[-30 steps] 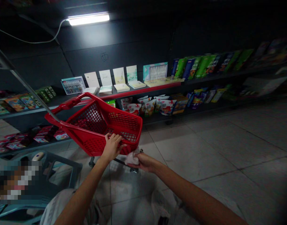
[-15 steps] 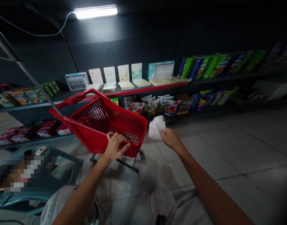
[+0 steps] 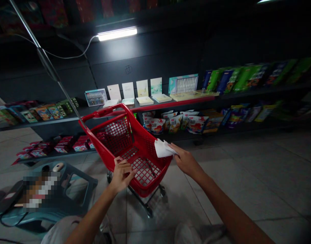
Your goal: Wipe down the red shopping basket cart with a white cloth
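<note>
A red plastic shopping cart [image 3: 109, 156] with latticed sides stands in front of me, its handle toward the shelves at upper left. My left hand [image 3: 123, 174] has its fingers curled over the near side rim of the cart. In my right hand [image 3: 187, 161] a white cloth [image 3: 162, 148] is pinched, wiping-rag sized and loosely folded. The cloth lies against the far right rim of the basket, draping partly over it. Inside the basket I see only the grid floor and a thin dark strip.
Behind the cart, a dark shelf carries upright booklets [image 3: 142, 88], boxed sets and snack bags [image 3: 175, 123]. A grey-blue plastic stool [image 3: 81, 179] with items on it stands at lower left. A metal pole [image 3: 66, 93] slants down to the cart's handle. A lamp [image 3: 117, 34] glows above.
My right hand has brought the white cloth from beside the cart onto its right rim. The cart is turned slightly, and my left hand stays at its near rim with fingers more curled.
</note>
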Available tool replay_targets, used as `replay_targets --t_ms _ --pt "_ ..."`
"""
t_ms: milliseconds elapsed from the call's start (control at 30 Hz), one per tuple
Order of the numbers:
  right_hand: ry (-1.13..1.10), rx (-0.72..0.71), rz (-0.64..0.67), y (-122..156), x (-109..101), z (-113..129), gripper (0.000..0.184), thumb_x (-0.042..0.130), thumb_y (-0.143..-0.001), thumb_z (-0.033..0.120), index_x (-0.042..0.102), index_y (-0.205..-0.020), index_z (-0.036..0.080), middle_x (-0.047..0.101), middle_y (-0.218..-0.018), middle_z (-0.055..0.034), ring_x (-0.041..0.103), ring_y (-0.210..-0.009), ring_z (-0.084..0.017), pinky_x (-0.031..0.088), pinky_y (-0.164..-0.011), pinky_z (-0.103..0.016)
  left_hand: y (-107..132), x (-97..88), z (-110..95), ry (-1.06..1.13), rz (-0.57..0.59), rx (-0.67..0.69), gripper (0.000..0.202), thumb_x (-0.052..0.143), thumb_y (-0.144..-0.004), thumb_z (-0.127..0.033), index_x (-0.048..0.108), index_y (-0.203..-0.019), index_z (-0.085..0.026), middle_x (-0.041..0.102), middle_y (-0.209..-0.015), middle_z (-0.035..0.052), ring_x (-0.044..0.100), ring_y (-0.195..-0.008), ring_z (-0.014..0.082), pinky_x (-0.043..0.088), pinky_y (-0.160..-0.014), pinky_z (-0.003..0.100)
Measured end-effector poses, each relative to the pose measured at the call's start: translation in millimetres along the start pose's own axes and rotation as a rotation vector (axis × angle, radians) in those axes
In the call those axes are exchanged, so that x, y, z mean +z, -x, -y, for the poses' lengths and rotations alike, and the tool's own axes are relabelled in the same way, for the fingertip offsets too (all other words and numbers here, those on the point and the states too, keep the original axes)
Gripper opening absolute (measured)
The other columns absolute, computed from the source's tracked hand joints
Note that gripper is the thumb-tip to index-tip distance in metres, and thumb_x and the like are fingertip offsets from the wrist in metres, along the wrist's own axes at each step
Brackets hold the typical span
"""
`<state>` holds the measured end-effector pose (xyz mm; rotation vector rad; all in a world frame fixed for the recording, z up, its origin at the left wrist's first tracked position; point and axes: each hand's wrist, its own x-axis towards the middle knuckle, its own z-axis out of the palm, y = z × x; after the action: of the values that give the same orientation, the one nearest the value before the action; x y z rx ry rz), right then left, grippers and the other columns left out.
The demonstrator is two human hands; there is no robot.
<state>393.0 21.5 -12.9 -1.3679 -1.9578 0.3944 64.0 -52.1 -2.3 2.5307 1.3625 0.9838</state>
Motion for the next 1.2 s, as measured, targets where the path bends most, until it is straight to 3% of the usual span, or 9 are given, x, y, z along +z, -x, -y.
replay_targets --t_ms 167,400,667,767,833,867,967,1067,1200 --pt "-0.05 0.026 -0.108 -10 -5 11 0.061 0.041 -0.089 0.011 0.055 -0.148 0.015 0.048 -0.155 -0.0099 0.047 -0.144 -0.022 0.031 -0.126 -0.04 11 -10.3 16 0.059 -0.016 0.008 0.055 0.047 -0.102 -0.039 0.044 -0.05 -0.019 0.048 -0.052 -0.0023 0.047 -0.065 0.0145 0.033 -0.094 0.041" --pt "-0.131 -0.003 0.036 -15 10 31 0.058 0.039 -0.089 0.013 0.059 -0.144 0.012 0.049 -0.154 -0.0115 0.047 -0.144 -0.022 0.031 -0.125 -0.04 18 -23.5 36 0.197 -0.01 0.031 0.062 0.042 -0.103 -0.042 0.034 -0.046 -0.019 0.043 -0.048 -0.0018 0.043 -0.06 0.0149 0.038 -0.09 0.041" --pt "-0.201 0.025 -0.026 -18 29 42 0.06 0.042 -0.086 0.012 0.061 -0.142 0.017 0.051 -0.153 -0.0061 0.048 -0.143 -0.02 0.032 -0.125 -0.04 13 -39.0 34 0.283 -0.019 -0.095 0.069 0.037 -0.106 -0.04 0.052 -0.042 -0.021 0.055 -0.045 -0.0018 0.049 -0.054 0.0122 0.039 -0.1 0.042" --pt "-0.21 0.024 -0.058 -17 30 43 0.058 0.044 -0.086 0.012 0.062 -0.141 0.02 0.051 -0.153 -0.0048 0.048 -0.143 -0.02 0.032 -0.125 -0.042 3 -43.5 34 0.242 -0.106 -0.198 0.057 0.039 -0.105 -0.039 0.067 -0.059 -0.021 0.068 -0.067 0.0014 0.061 -0.068 0.0149 0.047 -0.097 0.039" --pt "-0.215 0.018 -0.062 -16 30 44 0.059 0.044 -0.086 0.012 0.062 -0.141 0.02 0.051 -0.153 -0.0044 0.047 -0.144 -0.02 0.031 -0.125 -0.042 -4 -43.5 38 0.161 -0.196 -0.251 0.035 0.047 -0.102 -0.04 0.076 -0.091 -0.022 0.073 -0.105 0.0066 0.066 -0.103 0.0201 0.048 -0.104 0.039" --pt "-0.217 0.017 -0.062 -15 29 44 0.059 0.045 -0.086 0.012 0.062 -0.142 0.02 0.051 -0.153 -0.0045 0.046 -0.144 -0.021 0.03 -0.125 -0.042 -7 -42.5 41 0.118 -0.229 -0.267 0.03 0.052 -0.099 -0.04 0.073 -0.11 -0.022 0.067 -0.125 0.0087 0.06 -0.122 0.0224 0.045 -0.11 0.041" --pt "-0.228 0.019 -0.07 -13 31 45 0.059 0.045 -0.086 0.013 0.061 -0.142 0.02 0.05 -0.154 -0.0048 0.043 -0.146 -0.021 0.03 -0.126 -0.042 -10 -36.1 55 0.025 -0.252 -0.303 0.052 0.056 -0.096 -0.037 0.051 -0.145 -0.023 0.038 -0.16 0.0122 0.033 -0.151 0.0267 0.029 -0.125 0.05" --pt "-0.234 0.011 -0.07 -11 33 45 0.06 0.044 -0.087 0.013 0.058 -0.145 0.019 0.047 -0.156 -0.0048 0.04 -0.147 -0.021 0.028 -0.126 -0.041 -8 -27.1 73 0.023 -0.219 -0.366 0.059 0.051 -0.097 -0.032 0.04 -0.154 -0.02 0.022 -0.168 0.0139 0.019 -0.157 0.0284 0.021 -0.127 0.053" --pt "-0.219 0.008 -0.067 -10 37 44 0.059 0.042 -0.089 0.014 0.056 -0.147 0.017 0.045 -0.157 -0.0067 0.039 -0.148 -0.02 0.026 -0.127 -0.043 -5 -16.6 92 0.114 -0.188 -0.41 0.057 0.042 -0.096 -0.024 0.042 -0.153 -0.018 0.037 -0.162 0.0149 0.032 -0.153 0.0255 0.024 -0.127 0.052"
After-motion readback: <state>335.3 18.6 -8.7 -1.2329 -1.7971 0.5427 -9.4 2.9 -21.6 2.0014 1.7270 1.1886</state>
